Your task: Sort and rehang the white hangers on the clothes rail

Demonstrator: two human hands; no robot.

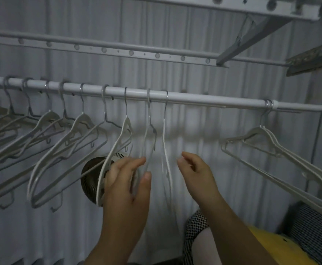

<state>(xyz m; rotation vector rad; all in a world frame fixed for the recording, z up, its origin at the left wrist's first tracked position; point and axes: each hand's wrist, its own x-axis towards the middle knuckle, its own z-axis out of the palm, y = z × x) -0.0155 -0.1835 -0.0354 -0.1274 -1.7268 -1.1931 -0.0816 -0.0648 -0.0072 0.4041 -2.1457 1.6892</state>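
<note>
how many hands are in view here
2. Left hand at the blurred hangers under the rail; right hand just right of them, holding nothing. No others visible.

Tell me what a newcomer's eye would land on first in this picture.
First, the two hands in the middle: the left hand is among the blurred hangers hanging from the rail, and the right hand is beside them, loosely curled, holding nothing. Next, the long row of white hangers slanting along the rail's left part, and a lone pair of hangers apart at the right.
</note>
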